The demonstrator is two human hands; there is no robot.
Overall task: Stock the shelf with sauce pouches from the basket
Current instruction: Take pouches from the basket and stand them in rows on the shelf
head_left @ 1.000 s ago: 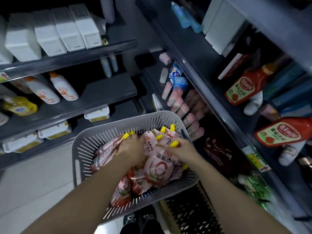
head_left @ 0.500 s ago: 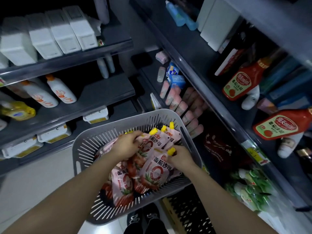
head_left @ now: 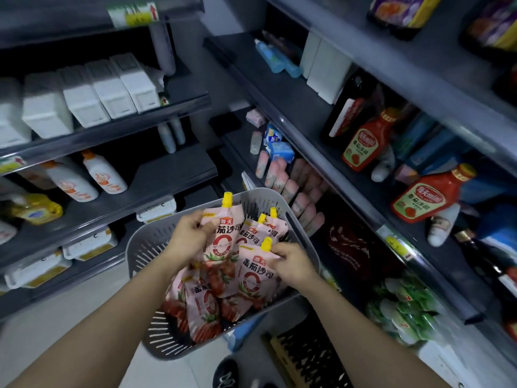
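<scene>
A grey slotted basket (head_left: 145, 247) sits in front of me, holding several pink tomato sauce pouches with yellow caps. My left hand (head_left: 187, 236) grips one pouch (head_left: 221, 236) by its upper left edge, raised upright above the pile. My right hand (head_left: 293, 264) holds a second pouch (head_left: 254, 273) near its yellow spout, upright against the basket's right side. More pouches (head_left: 201, 306) lie flat beneath them. The dark shelf (head_left: 307, 130) on the right carries red ketchup bottles (head_left: 363, 144).
White boxes (head_left: 84, 96) and white bottles (head_left: 103, 175) fill the left shelves. Blue and pink packets (head_left: 279, 152) lie on the right middle shelf. Green packets (head_left: 402, 312) sit low on the right. A black crate (head_left: 310, 357) stands on the floor below the basket.
Both hands have lifted pouches up out of the pile. The left hand's pouch has risen highest. The view has tilted upward, showing more of the upper shelves.
</scene>
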